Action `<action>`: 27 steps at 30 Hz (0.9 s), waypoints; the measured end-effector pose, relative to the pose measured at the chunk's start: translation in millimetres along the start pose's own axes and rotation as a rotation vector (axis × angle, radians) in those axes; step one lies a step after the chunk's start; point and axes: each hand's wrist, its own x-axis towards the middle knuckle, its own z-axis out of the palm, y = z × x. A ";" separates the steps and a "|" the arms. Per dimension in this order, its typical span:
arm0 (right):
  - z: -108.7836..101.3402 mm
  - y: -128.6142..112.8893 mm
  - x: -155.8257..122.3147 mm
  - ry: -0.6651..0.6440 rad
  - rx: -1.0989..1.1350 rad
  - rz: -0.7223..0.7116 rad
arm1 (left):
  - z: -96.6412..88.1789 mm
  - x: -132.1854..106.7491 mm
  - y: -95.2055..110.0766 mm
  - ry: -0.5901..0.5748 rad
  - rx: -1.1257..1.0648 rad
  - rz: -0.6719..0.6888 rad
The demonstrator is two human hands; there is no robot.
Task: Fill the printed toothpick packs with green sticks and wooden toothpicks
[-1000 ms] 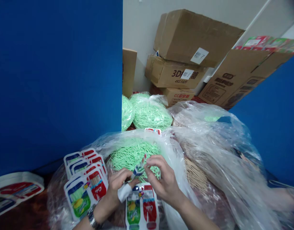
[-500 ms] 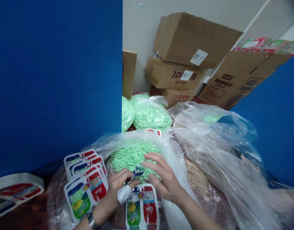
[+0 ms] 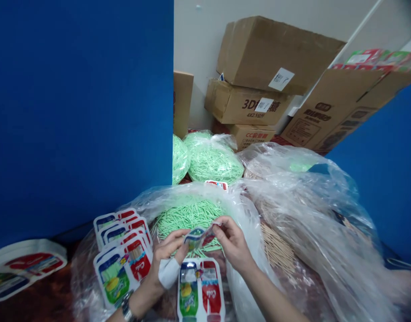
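Note:
My left hand (image 3: pixel 165 259), with white tape or cloth round part of it and a watch at the wrist, grips the left side of a small printed packet (image 3: pixel 196 234). The packet's right edge is pinched by my right hand (image 3: pixel 236 245), thumb against fingers. It is bent and tilted, so its inside is hidden from me. Just beyond lies a heap of thin green sticks (image 3: pixel 188 214) in an open clear bag. Below my hands rests a flat packet with green and red bottle prints (image 3: pixel 201 288). Similar filled packets (image 3: pixel 116 273) overlap in a pile to the left.
A stack of white-edged printed packs (image 3: pixel 31 268) stands at far left, beside a blue panel (image 3: pixel 81 112). Tan sticks (image 3: pixel 275 246) lie under clear plastic (image 3: pixel 312 214) at right. Tied bags of green sticks (image 3: pixel 214 161) and cardboard boxes (image 3: pixel 255 105) are behind.
My right hand has come in from open, spread fingers and now pinches the packet's right edge. The packet, upright and narrow before, is now stretched out between both hands.

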 end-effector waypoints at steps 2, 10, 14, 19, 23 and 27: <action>-0.2 2.1 -1.6 -0.022 -0.010 0.016 | 2.8 -0.4 -1.3 0.024 -0.081 -0.062; 8.8 3.5 -5.8 -0.066 -0.007 0.063 | 7.2 4.9 5.5 0.153 -0.168 -0.208; 8.5 5.9 -6.0 -0.078 -0.026 0.044 | 2.4 1.0 2.2 0.156 -0.212 -0.215; 20.3 8.8 -8.1 -0.168 -0.063 0.050 | -8.1 -35.7 -6.4 0.128 -0.196 -0.261; 59.3 5.6 -8.8 -0.333 -0.069 0.045 | -25.3 -85.6 -18.2 0.239 -0.017 -0.314; 121.3 9.1 -6.5 -0.443 -0.078 0.020 | -56.4 -123.2 -40.8 0.492 0.327 -0.350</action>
